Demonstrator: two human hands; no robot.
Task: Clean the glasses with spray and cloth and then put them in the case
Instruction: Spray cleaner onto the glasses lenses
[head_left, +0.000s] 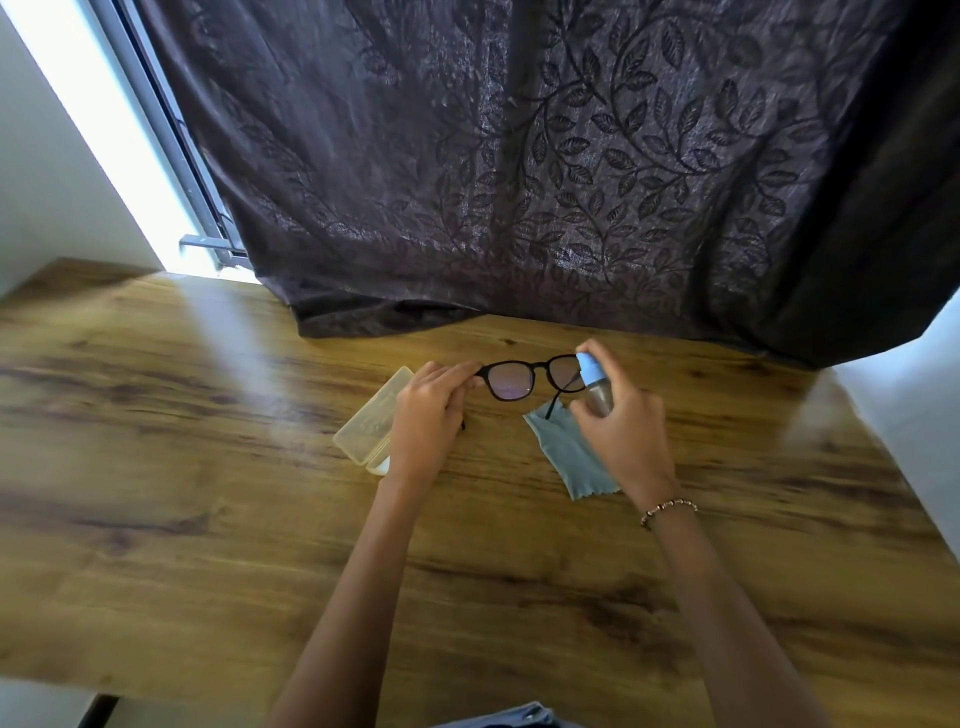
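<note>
Black-framed glasses (511, 382) are held up above the wooden table (208, 467), my left hand (428, 415) pinching their left hinge. My right hand (621, 421) grips a small spray bottle (595, 382) with a light blue top, a fingertip on the top, close against the right lens. A pale blue cloth (563, 457) lies flat on the table under my right hand, partly covered by it. A translucent cream case (371, 421) lies shut just left of my left hand, its near end hidden behind the wrist.
A dark leaf-patterned curtain (519, 156) hangs at the table's far edge, its hem resting on the wood. A bright window strip and frame (156, 130) are at far left. A beaded bracelet (667, 508) is on my right wrist.
</note>
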